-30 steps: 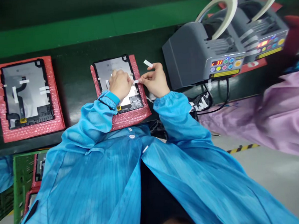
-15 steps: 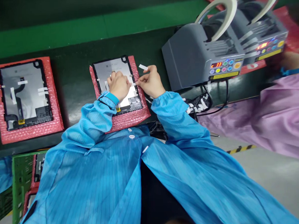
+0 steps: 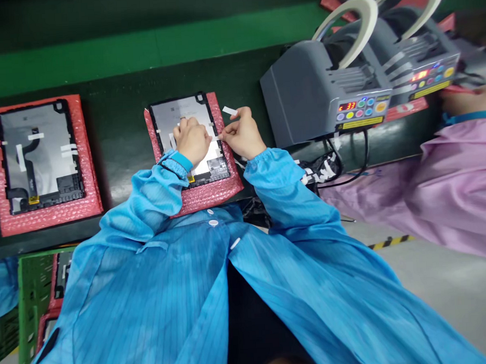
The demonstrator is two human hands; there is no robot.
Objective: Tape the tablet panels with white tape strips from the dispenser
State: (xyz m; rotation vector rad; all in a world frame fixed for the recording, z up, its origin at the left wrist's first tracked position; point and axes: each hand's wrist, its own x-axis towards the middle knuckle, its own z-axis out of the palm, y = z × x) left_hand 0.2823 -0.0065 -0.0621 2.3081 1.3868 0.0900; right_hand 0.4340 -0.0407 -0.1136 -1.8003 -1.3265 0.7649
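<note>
Between my hands is a tablet screen assembly (image 3: 176, 108) with a black frame and grey back, lying on a red bubble-wrap bag (image 3: 211, 193). My left hand (image 3: 193, 141) rests over its middle, fingers curled and closed at one end of a short white tape strip (image 3: 215, 138). At the assembly's right edge, my right hand (image 3: 244, 135) pinches the other end of this strip between thumb and finger. A second white tape piece (image 3: 230, 111) sticks out from the raised forefinger of that hand. My left hand hides the centre of the assembly.
Another screen assembly (image 3: 52, 160) on red bubble wrap lies to the left. Two grey tape dispensers (image 3: 303, 90) with white tape rolls stand at right, cables hanging below. A co-worker's pink sleeve (image 3: 451, 164) is at far right. A green crate (image 3: 30, 294) sits below the table's left side.
The view has shifted slightly, and the co-worker's hand at far right has moved a little. My hands keep nearly the same pose on the tape strip.
</note>
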